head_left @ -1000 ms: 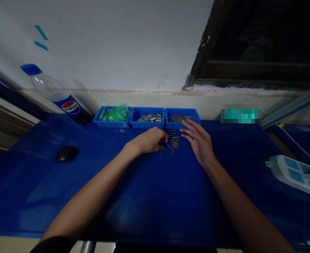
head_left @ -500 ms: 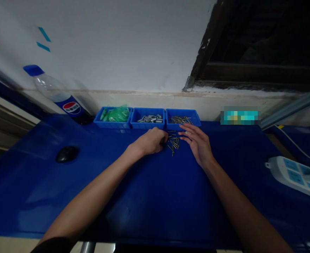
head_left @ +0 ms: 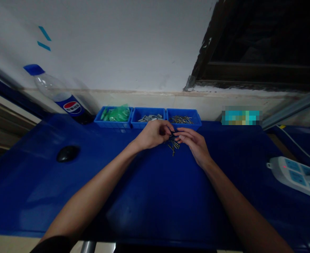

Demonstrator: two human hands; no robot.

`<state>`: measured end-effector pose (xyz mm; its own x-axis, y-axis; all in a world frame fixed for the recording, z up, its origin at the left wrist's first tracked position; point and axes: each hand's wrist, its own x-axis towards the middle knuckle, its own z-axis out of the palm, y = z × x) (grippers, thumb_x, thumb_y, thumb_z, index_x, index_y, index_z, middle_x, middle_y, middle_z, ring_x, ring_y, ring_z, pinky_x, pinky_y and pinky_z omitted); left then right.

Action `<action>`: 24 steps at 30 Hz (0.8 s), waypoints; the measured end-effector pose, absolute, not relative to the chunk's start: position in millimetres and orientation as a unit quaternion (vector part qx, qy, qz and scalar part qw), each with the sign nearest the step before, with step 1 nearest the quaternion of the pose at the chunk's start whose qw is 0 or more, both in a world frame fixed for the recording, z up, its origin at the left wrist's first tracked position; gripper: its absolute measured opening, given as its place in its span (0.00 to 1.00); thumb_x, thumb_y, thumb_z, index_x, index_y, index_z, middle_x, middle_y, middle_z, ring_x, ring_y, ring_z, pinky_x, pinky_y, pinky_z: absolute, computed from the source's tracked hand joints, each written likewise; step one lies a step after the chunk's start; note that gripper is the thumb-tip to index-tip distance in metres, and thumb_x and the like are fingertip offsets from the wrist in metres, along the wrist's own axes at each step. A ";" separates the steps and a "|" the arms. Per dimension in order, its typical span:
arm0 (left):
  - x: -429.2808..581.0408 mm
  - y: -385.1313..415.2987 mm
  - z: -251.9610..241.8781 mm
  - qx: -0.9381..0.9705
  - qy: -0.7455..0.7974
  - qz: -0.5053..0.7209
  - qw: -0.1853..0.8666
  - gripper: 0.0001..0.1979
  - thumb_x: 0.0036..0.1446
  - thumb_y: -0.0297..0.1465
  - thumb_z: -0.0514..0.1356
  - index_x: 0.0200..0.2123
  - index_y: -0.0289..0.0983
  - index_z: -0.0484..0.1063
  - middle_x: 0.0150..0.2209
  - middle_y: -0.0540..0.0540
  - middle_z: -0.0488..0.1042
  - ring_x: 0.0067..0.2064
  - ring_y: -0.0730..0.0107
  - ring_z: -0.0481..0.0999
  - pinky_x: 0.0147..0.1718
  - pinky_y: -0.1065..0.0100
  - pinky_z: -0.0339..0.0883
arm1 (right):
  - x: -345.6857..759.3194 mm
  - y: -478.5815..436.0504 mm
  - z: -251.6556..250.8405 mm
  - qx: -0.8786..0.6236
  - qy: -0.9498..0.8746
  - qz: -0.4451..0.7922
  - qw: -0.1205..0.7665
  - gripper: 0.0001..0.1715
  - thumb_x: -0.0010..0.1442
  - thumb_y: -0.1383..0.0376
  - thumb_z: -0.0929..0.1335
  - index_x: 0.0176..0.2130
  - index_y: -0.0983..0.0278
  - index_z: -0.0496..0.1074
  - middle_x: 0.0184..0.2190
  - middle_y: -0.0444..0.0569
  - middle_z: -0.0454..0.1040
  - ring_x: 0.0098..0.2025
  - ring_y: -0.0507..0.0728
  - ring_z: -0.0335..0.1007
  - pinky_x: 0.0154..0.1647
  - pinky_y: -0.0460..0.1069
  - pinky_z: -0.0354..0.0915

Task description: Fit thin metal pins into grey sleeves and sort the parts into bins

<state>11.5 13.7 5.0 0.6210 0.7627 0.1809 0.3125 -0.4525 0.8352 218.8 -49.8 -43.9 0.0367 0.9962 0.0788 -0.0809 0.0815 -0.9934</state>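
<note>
A small pile of long thin screws lies on the blue tabletop, just in front of the parts bins. My left hand is over the left side of the pile, thumb and fingers bent together in a pinch. Whatever lies between those fingertips is too small and dark to make out. From the right, my right hand reaches over the pile with its fingers close together and the thumb near them. The fingertips of both hands almost meet above the screws and partly hide them.
Three blue bins stand along the wall: one with green bagged pieces, one with grey metal pieces, one with more screws. A cola bottle and black mouse are left; a power strip is right.
My right hand has moved slightly left and its fingers have drawn in toward the thumb. My left hand has lifted a little and turned, bringing its fingertips close to the right ones.
</note>
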 end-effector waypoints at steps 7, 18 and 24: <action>17.2 13.2 3.3 0.727 0.329 0.355 0.487 0.10 0.56 0.22 0.64 0.43 0.31 0.77 0.37 0.44 0.81 0.38 0.71 0.80 0.43 0.65 0.78 | 208.3 -59.0 -43.7 -0.455 -0.587 0.440 0.504 0.18 0.57 0.54 0.80 0.41 0.56 0.75 0.38 0.48 0.86 0.40 0.60 0.84 0.46 0.56 0.77; 19.3 11.7 6.9 0.677 0.331 0.362 0.549 0.10 0.54 0.22 0.66 0.41 0.32 0.77 0.38 0.44 0.82 0.38 0.70 0.82 0.47 0.61 0.79 | 211.4 -54.1 -42.7 -0.458 -0.504 0.490 0.545 0.15 0.49 0.56 0.83 0.34 0.58 0.81 0.31 0.46 0.83 0.34 0.57 0.80 0.40 0.54 0.75; 17.4 10.9 9.1 0.701 0.318 0.345 0.537 0.10 0.54 0.22 0.66 0.41 0.32 0.77 0.35 0.45 0.82 0.37 0.71 0.82 0.47 0.62 0.78 | 211.3 -50.9 -41.9 -0.448 -0.420 0.517 0.596 0.14 0.50 0.55 0.82 0.37 0.56 0.85 0.33 0.47 0.83 0.35 0.57 0.78 0.45 0.56 0.75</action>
<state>17.4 10.9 9.1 0.5602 0.8162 0.1413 0.0758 -0.2204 0.9725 211.3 -50.9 -41.9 0.1119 0.9930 0.0373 -0.2408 0.0635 -0.9685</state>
